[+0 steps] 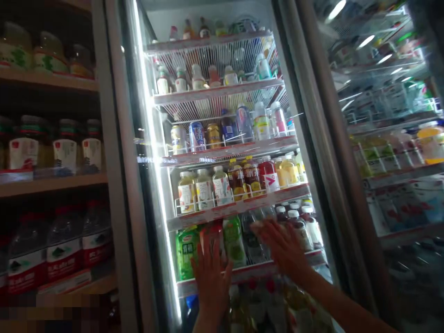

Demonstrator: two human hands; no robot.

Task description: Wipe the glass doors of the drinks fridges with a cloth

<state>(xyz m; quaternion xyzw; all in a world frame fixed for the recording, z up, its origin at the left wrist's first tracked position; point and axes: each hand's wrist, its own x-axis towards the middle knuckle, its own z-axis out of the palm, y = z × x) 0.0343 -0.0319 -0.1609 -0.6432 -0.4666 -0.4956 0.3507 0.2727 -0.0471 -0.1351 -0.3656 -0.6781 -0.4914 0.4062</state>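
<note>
Both my hands reach up into a lit drinks fridge (222, 92) with its door open. My left hand (210, 279) has its fingers stretched upward, right in front of a red-labelled bottle (212, 232) on the fourth shelf down (253, 270). My right hand (281, 245) is spread open against the clear and dark bottles (255, 240) on the same shelf. Neither hand grips anything. A green bottle (185, 252) stands left of my left hand and another green bottle (234, 240) stands between the hands.
The open glass door (138, 162) stands at the left of the fridge. Wooden shelves (52, 184) with jars and large water bottles (62, 249) fill the left. A second, closed glass-door fridge (391, 138) is on the right. Higher fridge shelves hold cans and juice bottles (222, 187).
</note>
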